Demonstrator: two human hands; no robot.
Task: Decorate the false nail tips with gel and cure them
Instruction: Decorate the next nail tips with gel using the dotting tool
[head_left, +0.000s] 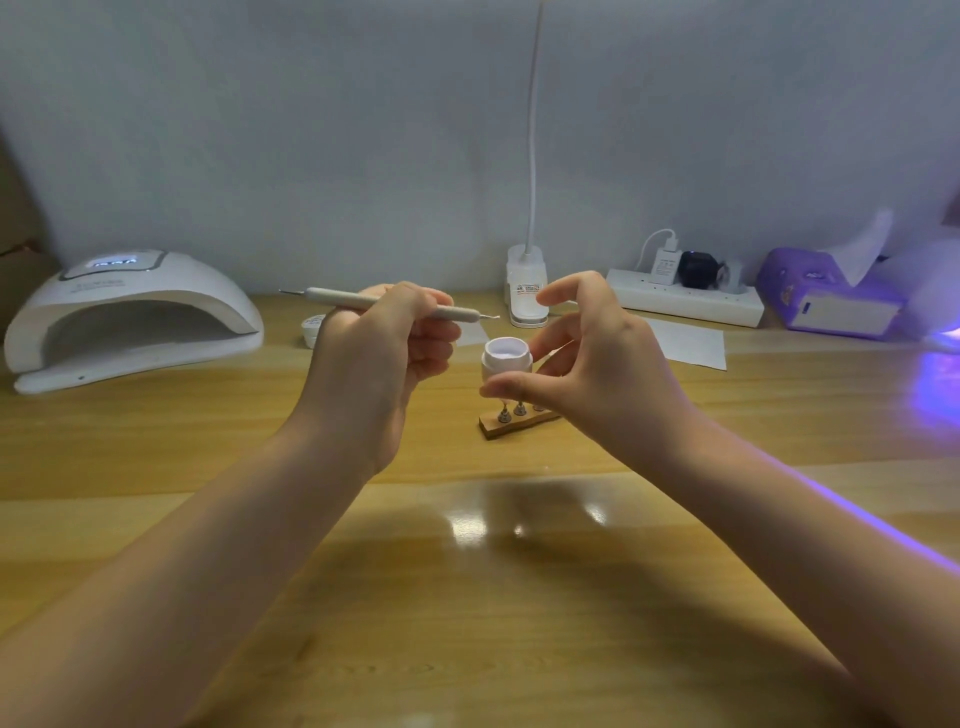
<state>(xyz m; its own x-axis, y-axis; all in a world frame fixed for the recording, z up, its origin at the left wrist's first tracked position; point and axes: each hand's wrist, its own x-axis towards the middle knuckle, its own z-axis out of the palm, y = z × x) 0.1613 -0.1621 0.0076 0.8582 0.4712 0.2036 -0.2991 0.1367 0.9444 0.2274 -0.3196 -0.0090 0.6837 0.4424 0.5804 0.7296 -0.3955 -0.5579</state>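
Note:
My left hand (387, 343) grips a pale dotting pen (332, 299) held level above the table, its thin tip pointing right. Just right of that tip, my right hand (587, 358) holds a small white open gel jar (506, 358) between thumb and fingers, raised above the table. Under the jar stands a wooden strip holder (501, 427) with small metal nail stands (511, 413); my right hand hides its right part and the nail tips. A white nail curing lamp (130, 317) sits at the far left, its display lit.
A small white jar lid (313, 328) lies behind my left hand. At the back stand a clip desk lamp (527, 291), a power strip with plugs (685, 299) and a purple tissue box (831, 296). A white paper sheet (688, 345) lies right of centre.

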